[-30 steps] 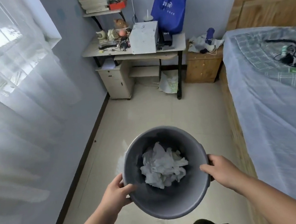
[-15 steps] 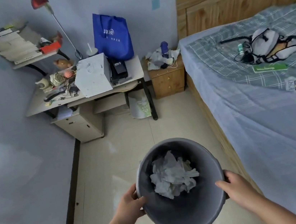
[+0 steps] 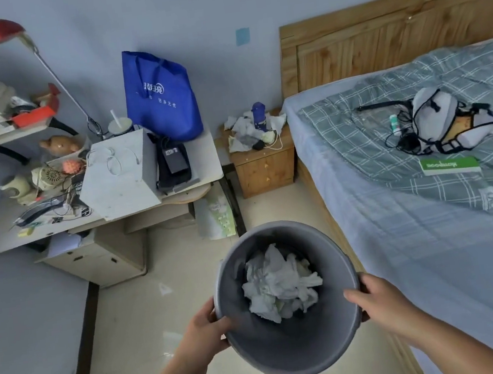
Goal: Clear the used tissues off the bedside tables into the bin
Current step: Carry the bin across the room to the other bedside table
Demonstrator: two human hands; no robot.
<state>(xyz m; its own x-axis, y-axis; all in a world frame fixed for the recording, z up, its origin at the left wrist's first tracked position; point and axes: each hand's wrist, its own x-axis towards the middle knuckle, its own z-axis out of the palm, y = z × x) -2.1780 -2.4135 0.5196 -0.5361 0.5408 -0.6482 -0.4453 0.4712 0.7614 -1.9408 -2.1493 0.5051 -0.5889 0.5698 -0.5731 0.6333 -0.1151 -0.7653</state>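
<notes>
I carry a round grey bin [image 3: 295, 350] in front of me above the floor. My left hand [image 3: 204, 330] grips its left rim and my right hand [image 3: 379, 301] grips its right rim. A heap of crumpled white tissues [image 3: 278, 283] lies inside the bin. Further ahead, a small wooden bedside table [image 3: 264, 168] stands between the desk and the bed. More used tissues [image 3: 243, 127] are scattered over its top, around a blue bottle [image 3: 259, 116] and a white cable.
A cluttered desk [image 3: 95, 188] with a white box, a red lamp and a blue bag [image 3: 161, 94] fills the left. The bed [image 3: 428, 194] with a backpack runs along the right. Pale floor tiles [image 3: 148, 309] lie between them, with a paper scrap.
The view has swung right and moved closer to the bedside table; the curtain has left the frame. Both hands still hold the bin the same way.
</notes>
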